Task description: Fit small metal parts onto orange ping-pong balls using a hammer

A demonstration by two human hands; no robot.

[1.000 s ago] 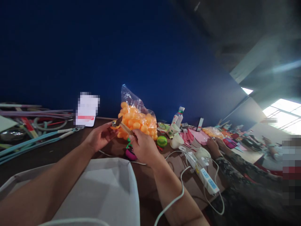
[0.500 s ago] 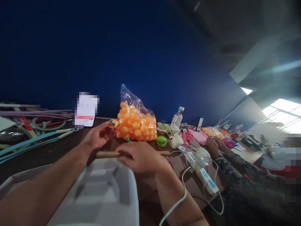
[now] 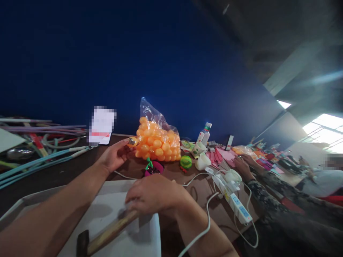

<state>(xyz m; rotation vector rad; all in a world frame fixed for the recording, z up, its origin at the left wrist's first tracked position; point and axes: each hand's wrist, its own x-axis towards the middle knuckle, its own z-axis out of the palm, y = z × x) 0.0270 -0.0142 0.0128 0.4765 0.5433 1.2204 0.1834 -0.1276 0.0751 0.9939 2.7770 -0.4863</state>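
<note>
Remote feed, head view only. My left hand [image 3: 116,155] is out over the table [image 3: 168,173], pinching a small ball [image 3: 133,141], orange with a shiny silvery patch, between thumb and fingers. Ball sits at the left edge of the bag [image 3: 158,142] of orange balls; can't tell if they touch. My right hand [image 3: 152,192] is palm down over the far right corner of the bin [image 3: 157,232], white and nearest me. Hammer [image 3: 114,230] is over the bin, handle end at the right fingers, dark head near and left. Fingertips partly hidden, a bit blurred, so I can't tell whether that grip is closed or loose.

Purple item [image 3: 158,166] with a green bit lies just beyond the right hand. Green striped ball [image 3: 185,162] right of the bag, then white cup [image 3: 203,161], bottle [image 3: 204,135] farther back, pink sheets [image 3: 227,156] to the right. Phone [image 3: 102,126] stands tilted far left, tubes [image 3: 53,128] piled left of it. Power strip [image 3: 239,207] and white cord right of my right forearm. Far right: a co-worker's hands [image 3: 242,167], patterned sleeve [image 3: 268,189]. Blue wall [image 3: 128,64] behind.
</note>
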